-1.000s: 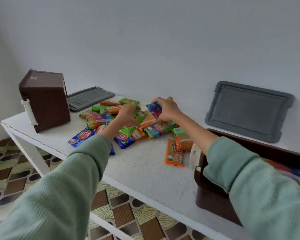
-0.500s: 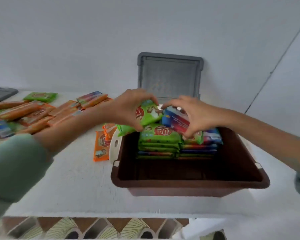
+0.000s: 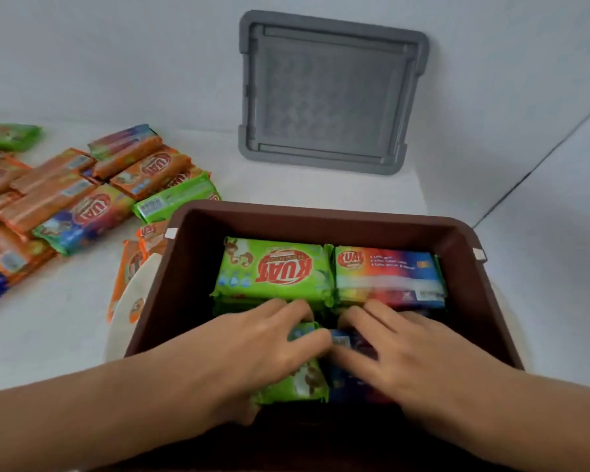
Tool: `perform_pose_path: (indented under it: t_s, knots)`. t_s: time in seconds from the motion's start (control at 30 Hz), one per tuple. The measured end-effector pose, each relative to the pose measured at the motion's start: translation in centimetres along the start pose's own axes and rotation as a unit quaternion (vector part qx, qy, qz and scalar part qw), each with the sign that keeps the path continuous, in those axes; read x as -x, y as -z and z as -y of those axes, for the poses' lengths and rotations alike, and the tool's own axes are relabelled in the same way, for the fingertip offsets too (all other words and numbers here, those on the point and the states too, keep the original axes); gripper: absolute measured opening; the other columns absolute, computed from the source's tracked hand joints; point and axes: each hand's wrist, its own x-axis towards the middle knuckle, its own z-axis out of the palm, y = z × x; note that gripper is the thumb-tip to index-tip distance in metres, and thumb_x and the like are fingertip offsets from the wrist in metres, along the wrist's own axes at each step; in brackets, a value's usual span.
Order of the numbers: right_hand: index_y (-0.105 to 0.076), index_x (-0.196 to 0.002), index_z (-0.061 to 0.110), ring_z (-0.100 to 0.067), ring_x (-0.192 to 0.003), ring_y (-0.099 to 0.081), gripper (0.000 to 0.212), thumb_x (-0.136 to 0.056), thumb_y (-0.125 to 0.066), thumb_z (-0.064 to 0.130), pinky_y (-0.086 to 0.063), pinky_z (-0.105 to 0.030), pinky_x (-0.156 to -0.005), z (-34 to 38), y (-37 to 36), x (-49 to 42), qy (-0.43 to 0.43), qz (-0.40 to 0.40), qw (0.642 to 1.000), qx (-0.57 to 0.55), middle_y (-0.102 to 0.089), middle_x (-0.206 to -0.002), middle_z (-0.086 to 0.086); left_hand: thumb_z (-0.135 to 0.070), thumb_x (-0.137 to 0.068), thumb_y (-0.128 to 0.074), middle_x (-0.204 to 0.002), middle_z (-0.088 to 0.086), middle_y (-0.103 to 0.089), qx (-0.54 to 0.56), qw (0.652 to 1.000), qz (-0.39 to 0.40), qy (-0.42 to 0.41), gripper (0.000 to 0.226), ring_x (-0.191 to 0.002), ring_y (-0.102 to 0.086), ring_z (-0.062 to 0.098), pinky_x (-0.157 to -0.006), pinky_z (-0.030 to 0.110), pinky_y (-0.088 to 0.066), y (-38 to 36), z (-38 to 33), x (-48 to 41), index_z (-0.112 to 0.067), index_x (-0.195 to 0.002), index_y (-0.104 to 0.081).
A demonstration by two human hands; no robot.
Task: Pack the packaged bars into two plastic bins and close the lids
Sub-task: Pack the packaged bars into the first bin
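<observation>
An open brown plastic bin point(image 3: 321, 218) stands on the white table. Against its far wall lie stacks of bars, a green bar point(image 3: 273, 267) on top at the left and a rainbow-blue bar point(image 3: 389, 270) at the right. My left hand point(image 3: 259, 345) rests on a green bar point(image 3: 300, 383) in the near half of the bin. Beside it, my right hand point(image 3: 402, 349) rests on a blue bar point(image 3: 348, 379). Both hands lie flat with fingers curled over the packs. A grey lid point(image 3: 331, 93) leans against the wall behind the bin.
A loose heap of orange, green and blue bars point(image 3: 82, 199) covers the table left of the bin. One orange bar point(image 3: 130, 267) lies against the bin's left side by its white latch point(image 3: 133, 301). The wall corner is at the right.
The view swung from the heap to the bin. Both hands carried a green and a blue bar over and lowered them into the near half of the bin.
</observation>
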Motion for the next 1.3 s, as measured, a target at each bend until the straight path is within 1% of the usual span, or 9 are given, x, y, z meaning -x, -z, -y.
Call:
perform_pose_path:
  t_s: [0.17, 0.27, 0.37, 0.53, 0.8, 0.93, 1.07, 1.17, 1.3]
  knots:
    - [-0.046, -0.087, 0.017, -0.016, -0.063, -0.065, 0.019, -0.072, -0.037, 0.023, -0.044, -0.02, -0.035, 1.2, -3.3, -0.3, -0.031, 0.029, 0.999, -0.016, -0.069, -0.077, -0.003, -0.018, -0.061, -0.049, -0.084, 0.006, -0.07, -0.02, 0.997, -0.075, -0.022, 0.032, -0.058, -0.064, 0.015, -0.037, 0.02, -0.047, -4.5, 0.4, -1.2, -0.016, -0.091, -0.037]
    - [-0.067, -0.074, 0.02, -0.017, -0.059, -0.065, 0.03, -0.071, -0.037, 0.022, -0.045, -0.019, -0.035, 1.3, -3.7, -0.3, -0.046, 0.026, 0.998, -0.02, -0.069, -0.074, -0.004, -0.017, -0.071, -0.034, -0.088, 0.003, -0.069, -0.062, 0.991, -0.114, -0.033, 0.019, -0.066, -0.065, 0.015, -0.039, 0.019, -0.047, -5.1, 0.3, -1.1, -0.017, -0.087, -0.043]
    - [-0.068, -0.07, 0.022, -0.016, -0.057, -0.062, 0.03, -0.072, -0.038, 0.022, -0.044, -0.02, -0.035, 1.4, -3.5, -0.4, -0.052, 0.038, 0.998, -0.025, -0.065, -0.069, -0.001, -0.019, -0.078, -0.038, -0.098, 0.004, -0.058, -0.083, 0.985, -0.144, -0.044, 0.021, -0.085, -0.058, 0.017, -0.043, 0.02, -0.044, -5.2, 0.1, -1.2, -0.02, -0.075, -0.059]
    - [-0.07, -0.066, 0.021, -0.014, -0.045, -0.057, 0.037, -0.069, -0.033, 0.021, -0.029, -0.014, -0.028, 1.3, -3.2, -1.4, -0.069, 0.046, 0.997, -0.008, -0.063, -0.062, 0.002, -0.013, -0.065, -0.032, -0.061, -0.002, -0.06, -0.072, 0.989, -0.131, -0.001, 0.029, -0.042, -0.054, 0.012, -0.028, 0.014, -0.029, -4.9, 0.4, -1.3, -0.018, -0.068, -0.061]
    - [-0.072, -0.062, 0.021, -0.014, -0.033, -0.05, 0.041, -0.067, -0.031, 0.02, -0.025, -0.013, -0.029, 1.8, -4.0, -1.7, -0.075, 0.094, 0.992, 0.034, -0.062, -0.056, -0.001, -0.012, -0.063, -0.031, -0.046, 0.001, -0.054, -0.154, 0.982, -0.109, 0.019, 0.034, -0.027, -0.045, 0.009, -0.027, 0.013, -0.023, -4.7, 0.3, -2.4, -0.017, -0.05, -0.062]
    - [-0.068, -0.099, 0.012, -0.023, -0.069, -0.065, 0.026, -0.081, -0.052, 0.022, -0.047, -0.024, -0.051, 1.2, -1.8, -2.8, -0.026, 0.193, 0.981, -0.012, -0.064, -0.091, -0.009, -0.014, -0.06, -0.042, -0.043, 0.001, -0.052, -0.148, 0.987, -0.064, -0.015, 0.021, -0.023, -0.044, 0.01, -0.025, 0.013, -0.02, -4.3, 0.9, -2.5, -0.016, -0.048, -0.06]
    - [-0.07, -0.065, 0.02, -0.01, -0.042, -0.06, 0.037, -0.039, -0.088, 0.04, -0.033, -0.016, -0.033, 0.9, -0.5, -3.4, -0.05, 0.238, 0.97, -0.012, -0.064, -0.059, 0.001, -0.006, -0.072, -0.051, -0.069, 0.004, -0.063, -0.118, 0.992, -0.016, -0.03, 0.017, -0.048, -0.063, 0.018, -0.039, 0.023, -0.04, -2.6, 0.1, -3.0, -0.013, -0.077, -0.066]
    - [-0.057, -0.112, 0.012, -0.027, -0.099, -0.061, 0.028, -0.088, -0.057, 0.027, -0.045, -0.034, -0.071, 0.1, 0.7, -3.7, -0.054, 0.263, 0.961, -0.058, -0.059, -0.113, -0.008, -0.013, -0.096, -0.038, -0.117, 0.008, -0.053, -0.038, 0.995, 0.091, 0.018, 0.024, -0.102, -0.057, 0.03, -0.077, 0.038, -0.044, -0.5, 0.2, -2.6, -0.01, -0.118, -0.047]
    - [-0.059, -0.113, 0.028, -0.011, -0.104, -0.056, 0.025, -0.094, -0.044, 0.034, -0.045, -0.027, -0.087, -1.4, 4.4, -4.8, -0.093, 0.178, 0.965, -0.166, -0.059, -0.112, 0.01, -0.023, -0.091, -0.046, -0.094, -0.005, -0.061, 0.124, 0.985, -0.122, -0.002, 0.016, -0.085, -0.059, 0.011, -0.07, 0.026, -0.045, 3.3, 2.6, -0.5, -0.018, -0.099, -0.059]
